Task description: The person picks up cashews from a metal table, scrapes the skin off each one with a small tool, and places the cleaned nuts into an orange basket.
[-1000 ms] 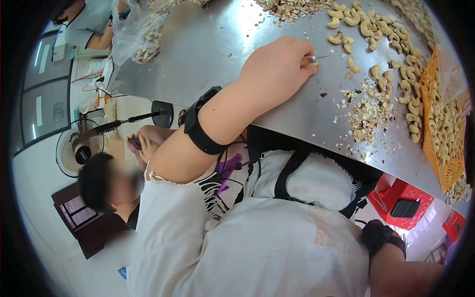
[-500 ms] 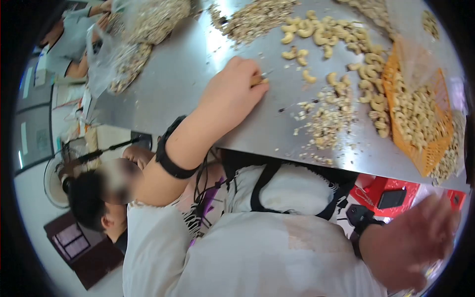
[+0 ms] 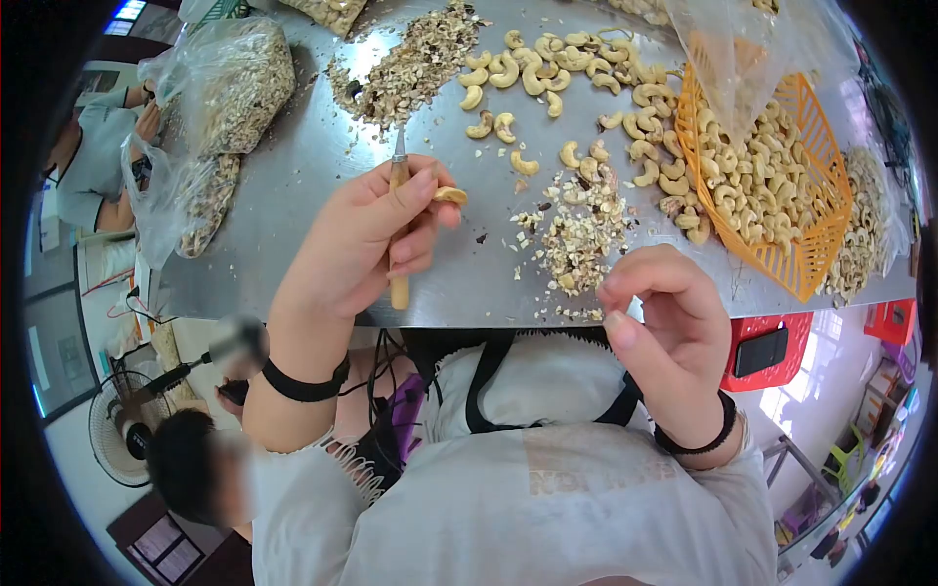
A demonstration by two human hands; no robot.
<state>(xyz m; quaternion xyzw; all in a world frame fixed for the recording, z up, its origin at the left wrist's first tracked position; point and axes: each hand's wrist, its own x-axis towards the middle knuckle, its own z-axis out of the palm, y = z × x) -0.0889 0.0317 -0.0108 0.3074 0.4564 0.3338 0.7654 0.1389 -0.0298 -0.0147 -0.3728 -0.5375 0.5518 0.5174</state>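
A shiny steel surface [image 3: 293, 195] caught overhead light; a fan [image 3: 119, 430] stood left, red crates [image 3: 799, 337] right.

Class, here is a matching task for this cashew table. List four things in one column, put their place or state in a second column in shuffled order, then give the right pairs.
1 knife
2 orange basket
3 clear bag
4 right hand

a lies at the left end of the table, full of pale scraps
b fingertips pinched, raised by the table's near edge
c gripped in the left hand, blade pointing away
d holds a heap of cashews

Pairs: 1-c, 2-d, 3-a, 4-b
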